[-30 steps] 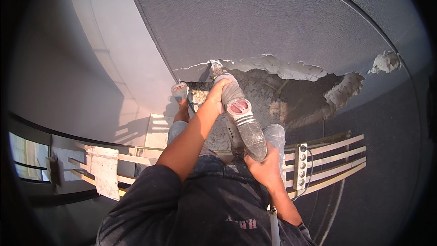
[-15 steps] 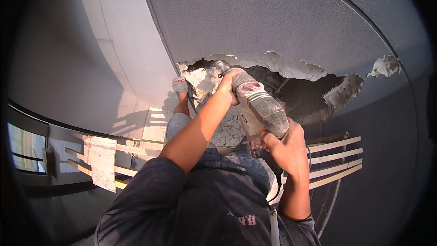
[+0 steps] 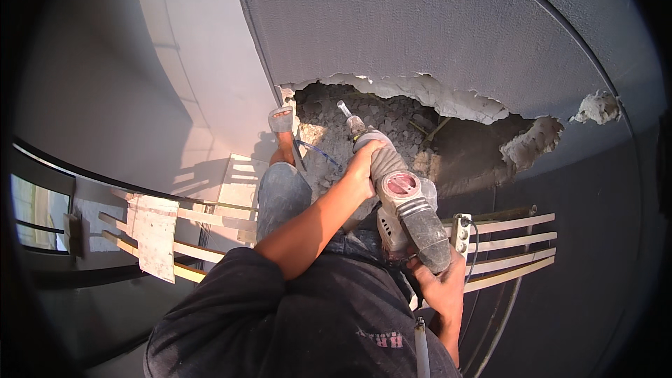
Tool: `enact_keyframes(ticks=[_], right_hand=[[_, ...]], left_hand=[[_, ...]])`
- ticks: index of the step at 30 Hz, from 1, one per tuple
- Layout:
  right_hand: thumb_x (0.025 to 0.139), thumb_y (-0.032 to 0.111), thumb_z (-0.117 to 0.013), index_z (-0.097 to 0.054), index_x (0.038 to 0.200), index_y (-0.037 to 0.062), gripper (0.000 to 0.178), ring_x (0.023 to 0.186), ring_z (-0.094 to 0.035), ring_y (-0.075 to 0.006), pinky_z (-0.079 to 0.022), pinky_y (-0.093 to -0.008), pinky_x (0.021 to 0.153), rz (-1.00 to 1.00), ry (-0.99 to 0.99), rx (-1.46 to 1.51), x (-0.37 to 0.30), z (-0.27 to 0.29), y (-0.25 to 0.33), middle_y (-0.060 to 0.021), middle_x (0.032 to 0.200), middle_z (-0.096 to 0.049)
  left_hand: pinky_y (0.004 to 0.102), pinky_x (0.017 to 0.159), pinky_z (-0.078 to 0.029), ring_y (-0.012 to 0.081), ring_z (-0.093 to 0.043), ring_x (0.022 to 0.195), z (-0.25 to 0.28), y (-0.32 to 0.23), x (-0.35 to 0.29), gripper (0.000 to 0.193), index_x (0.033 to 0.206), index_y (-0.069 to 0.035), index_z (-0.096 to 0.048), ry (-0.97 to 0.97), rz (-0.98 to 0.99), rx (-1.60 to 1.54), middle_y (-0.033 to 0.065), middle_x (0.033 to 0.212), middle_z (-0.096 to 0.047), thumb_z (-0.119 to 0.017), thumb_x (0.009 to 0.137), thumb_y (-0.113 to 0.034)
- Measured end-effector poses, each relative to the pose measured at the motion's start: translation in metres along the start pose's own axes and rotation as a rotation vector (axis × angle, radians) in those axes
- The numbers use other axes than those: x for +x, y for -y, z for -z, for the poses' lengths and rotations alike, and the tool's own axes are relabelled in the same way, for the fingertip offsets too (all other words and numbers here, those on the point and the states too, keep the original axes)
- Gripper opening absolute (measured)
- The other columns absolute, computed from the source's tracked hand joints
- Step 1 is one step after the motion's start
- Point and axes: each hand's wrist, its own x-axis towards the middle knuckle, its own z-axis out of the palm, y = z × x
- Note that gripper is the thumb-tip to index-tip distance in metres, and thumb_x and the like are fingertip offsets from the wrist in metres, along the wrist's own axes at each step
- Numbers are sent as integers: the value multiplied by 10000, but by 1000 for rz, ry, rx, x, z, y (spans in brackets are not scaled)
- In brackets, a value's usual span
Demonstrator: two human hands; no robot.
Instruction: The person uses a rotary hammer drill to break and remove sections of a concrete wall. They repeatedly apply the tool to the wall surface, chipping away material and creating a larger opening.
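Observation:
A dusty demolition hammer points forward and slightly left in front of me, its metal chisel over the rubble. My left hand is wrapped round its ribbed front section, behind the chuck. At the rear end my right hand grips the handle; part of those fingers is hidden by the tool. Beyond the chisel, the grey wall panel has a ragged, broken lower edge of white plaster. Grey broken rubble fills the opening beneath it.
My sandalled foot stands at the opening's left end, near a blue cord. Wooden slats lie on both sides of me. A white socket strip sits on the right ones. Loose plaster chunks hang at the right.
The hammer has come back toward me, and its chisel tip now shows, apart from the wall. The sunlit plaster lump at the opening's left end is no longer there. The socket strip has come into sight.

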Motion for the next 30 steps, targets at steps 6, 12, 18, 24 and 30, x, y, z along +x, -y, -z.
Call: enact_keyframes(ticks=[6, 12, 18, 24, 30], right_hand=[[779, 46, -721, -694, 967, -59, 217, 758, -693, -151, -541, -310, 734, 0, -18, 77, -7, -6, 0, -100, 821, -746], [801, 17, -729, -661, 1137, -75, 355, 830, -701, -213, -554, -363, 816, 133, -13, 80, -19, -12, -10, -142, 941, -737], [796, 19, -734, -663, 1124, -76, 349, 842, -692, -210, -546, -360, 829, 235, 97, 20, 11, -32, -33, -141, 943, -731], [791, 21, -739, -665, 1111, -77, 342, 855, -683, -208, -537, -356, 842, 262, 103, 20, 14, -18, -68, -140, 945, -726], [809, 37, -699, -697, 1031, -48, 238, 805, -670, -194, -527, -338, 776, 123, 104, -130, -4, -31, -5, -98, 889, -730]], left_hand=[[474, 784, -608, 264, -719, 833, 4, -17, -19, 399, 1121, -82, -650, -2, -86, -16, 94, 986, -707, -789, 839, -328], [438, 897, -542, 260, -685, 1006, 5, 3, -27, 542, 1205, -66, -642, -33, -159, 7, 123, 1105, -701, -820, 772, -338], [441, 1046, -436, 248, -587, 1240, 26, 8, -24, 841, 1405, -98, -565, -237, -146, 170, 124, 1380, -615, -835, 709, -487], [437, 1055, -434, 245, -587, 1248, 27, 0, -47, 834, 1405, -105, -571, -124, -158, 110, 116, 1395, -611, -835, 721, -502], [450, 708, -603, 276, -695, 730, 37, -19, -38, 386, 1021, -66, -656, 31, -93, -122, 109, 861, -691, -798, 825, -367]])
